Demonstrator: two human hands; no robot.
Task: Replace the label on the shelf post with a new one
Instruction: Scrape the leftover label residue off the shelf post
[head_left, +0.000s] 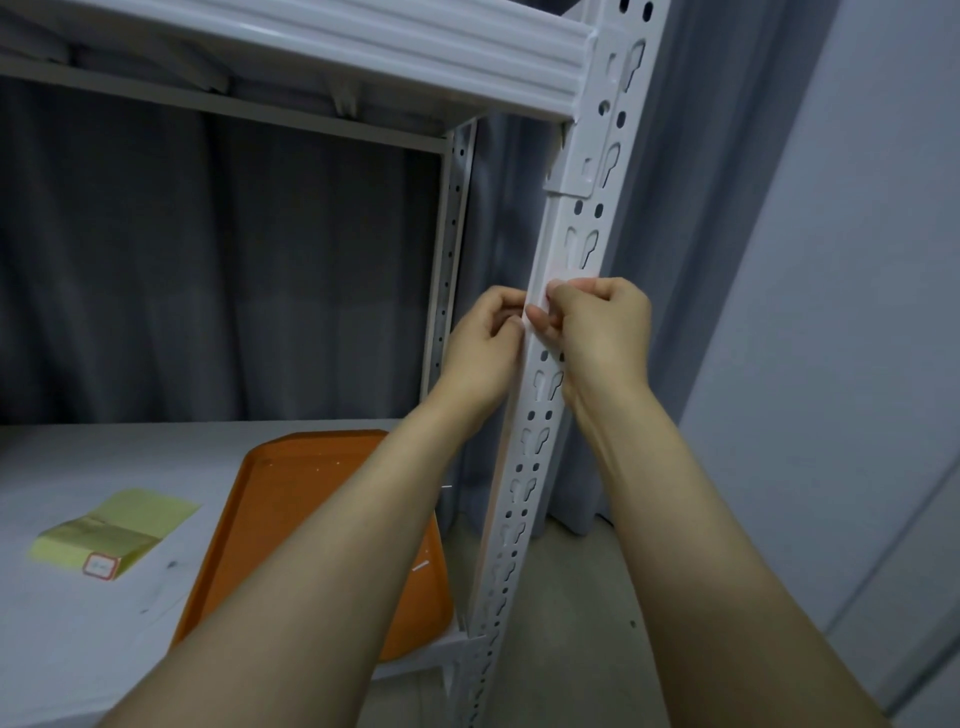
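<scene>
Grey curtain (208, 260) seen behind white shelf post (574, 244). Label (540, 304) held on post at mid-height, pinched by grip of left hand (485, 345) and right hand (605, 332). Orange tray (291, 499) and yellow note pad (111, 532) laid on shelf (78, 457).

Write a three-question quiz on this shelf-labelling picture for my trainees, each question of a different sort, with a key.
1. True or false: the left hand and the right hand both pinch at the label on the shelf post.
2. Which thing lies on the shelf closest to that post? A) an orange tray B) a blue box C) a pair of scissors
3. Fill in the colour: the red-bordered label lies on the near corner of a ___ pad.

Key: 1 true; 2 A; 3 yellow.
</scene>
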